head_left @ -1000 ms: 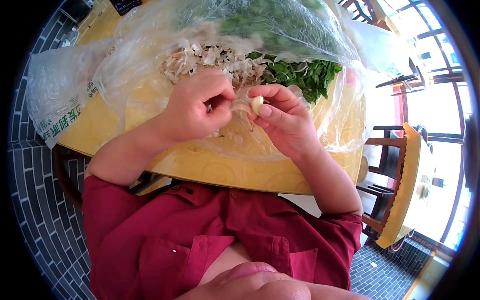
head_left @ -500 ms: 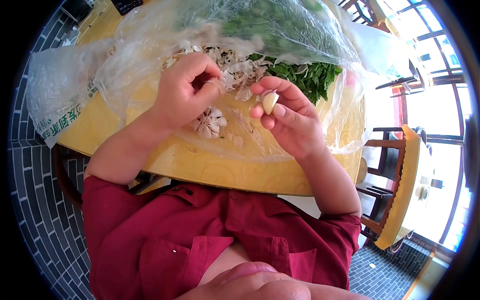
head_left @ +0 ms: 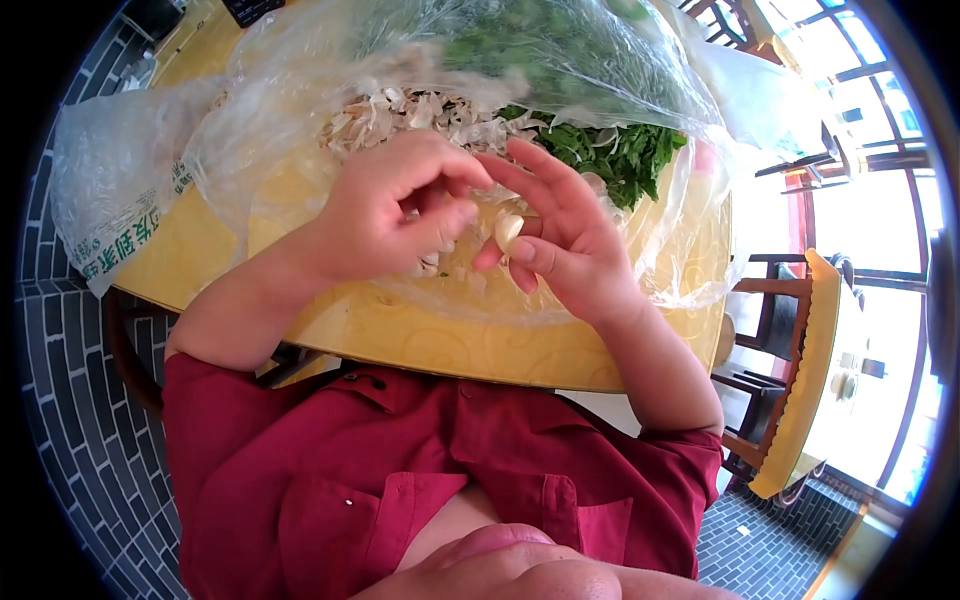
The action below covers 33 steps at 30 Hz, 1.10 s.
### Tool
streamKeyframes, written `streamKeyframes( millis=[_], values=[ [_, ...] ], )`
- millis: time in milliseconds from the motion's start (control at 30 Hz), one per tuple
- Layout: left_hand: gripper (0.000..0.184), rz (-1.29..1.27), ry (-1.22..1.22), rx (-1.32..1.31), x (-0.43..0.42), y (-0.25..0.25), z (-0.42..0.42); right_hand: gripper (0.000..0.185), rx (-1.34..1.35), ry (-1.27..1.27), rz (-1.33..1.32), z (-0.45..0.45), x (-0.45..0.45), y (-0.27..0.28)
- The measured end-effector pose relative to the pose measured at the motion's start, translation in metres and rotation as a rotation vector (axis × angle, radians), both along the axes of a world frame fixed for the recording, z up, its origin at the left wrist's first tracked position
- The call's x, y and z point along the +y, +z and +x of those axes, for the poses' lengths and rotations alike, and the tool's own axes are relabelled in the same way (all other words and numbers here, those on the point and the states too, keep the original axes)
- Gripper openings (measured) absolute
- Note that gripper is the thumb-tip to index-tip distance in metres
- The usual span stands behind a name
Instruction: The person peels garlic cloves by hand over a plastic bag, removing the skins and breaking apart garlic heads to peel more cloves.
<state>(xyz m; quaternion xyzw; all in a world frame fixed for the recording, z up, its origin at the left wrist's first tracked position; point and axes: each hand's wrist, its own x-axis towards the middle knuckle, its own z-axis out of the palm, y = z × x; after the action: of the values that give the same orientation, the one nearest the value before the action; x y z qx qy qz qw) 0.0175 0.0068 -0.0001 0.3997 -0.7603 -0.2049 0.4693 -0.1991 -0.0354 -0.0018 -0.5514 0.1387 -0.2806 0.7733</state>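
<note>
A pale garlic clove sits between the thumb and fingers of my right hand, whose index finger is raised. Close by on the left, my left hand is curled, thumb near its fingertips; whether anything is between them is too small to tell. Behind the hands lies a pile of garlic skins, with green leaves to its right. Only a bit of the garlic bulb shows below my left hand.
Clear plastic bags spread over the yellow table, and a printed bag hangs over its left edge. A dark device lies at the back left. Chairs and another table stand at the right.
My left hand has moved right, from over the skins to beside the clove, covering most of the bulb. My right hand has shifted slightly left and its index finger has lifted.
</note>
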Motion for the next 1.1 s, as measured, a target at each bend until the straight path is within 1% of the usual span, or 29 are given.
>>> streamKeyframes(
  millis=[67,167,267,367,467,567,667,767,867,967,1067,1100],
  values=[
    [0.02,0.064,-0.05,-0.021,0.002,0.001,-0.005,0.067,0.033,0.017,-0.019,0.0,0.0,0.0],
    [0.013,0.372,-0.147,0.056,0.007,0.008,-0.004,0.067,0.035,0.026,-0.002,0.001,0.001,0.0],
    [0.008,0.388,-0.119,0.179,0.008,0.002,-0.008,0.067,0.038,0.031,-0.01,0.001,0.002,0.0],
    [0.007,0.324,-0.103,0.136,0.008,0.002,-0.008,0.072,0.048,0.005,-0.028,0.004,0.003,-0.001],
    [0.009,0.362,-0.135,0.099,0.008,0.005,-0.006,0.07,0.041,0.008,-0.037,0.003,0.003,-0.002],
    [0.008,0.43,-0.11,0.169,0.011,0.005,-0.008,0.057,0.019,-0.016,-0.078,0.005,0.003,-0.003],
    [0.008,0.376,-0.065,0.126,0.01,0.004,-0.008,0.042,0.037,0.025,-0.12,0.001,0.001,-0.003],
    [0.009,0.347,-0.007,0.141,0.01,0.007,-0.01,0.034,0.007,0.017,-0.057,0.0,0.002,-0.006],
    [0.011,0.355,0.143,0.215,0.008,0.002,-0.011,0.035,0.036,-0.003,-0.059,0.0,0.002,-0.004],
    [0.015,0.217,0.168,0.291,0.003,-0.003,-0.011,0.042,0.029,-0.027,-0.037,0.001,0.002,-0.002],
    [0.016,0.096,0.017,0.135,0.001,0.001,-0.004,0.051,0.046,-0.083,-0.029,0.004,0.004,0.0],
    [0.015,0.141,-0.017,0.134,0.003,0.004,-0.004,0.051,0.055,-0.073,-0.029,0.005,0.004,0.0]
  ],
)
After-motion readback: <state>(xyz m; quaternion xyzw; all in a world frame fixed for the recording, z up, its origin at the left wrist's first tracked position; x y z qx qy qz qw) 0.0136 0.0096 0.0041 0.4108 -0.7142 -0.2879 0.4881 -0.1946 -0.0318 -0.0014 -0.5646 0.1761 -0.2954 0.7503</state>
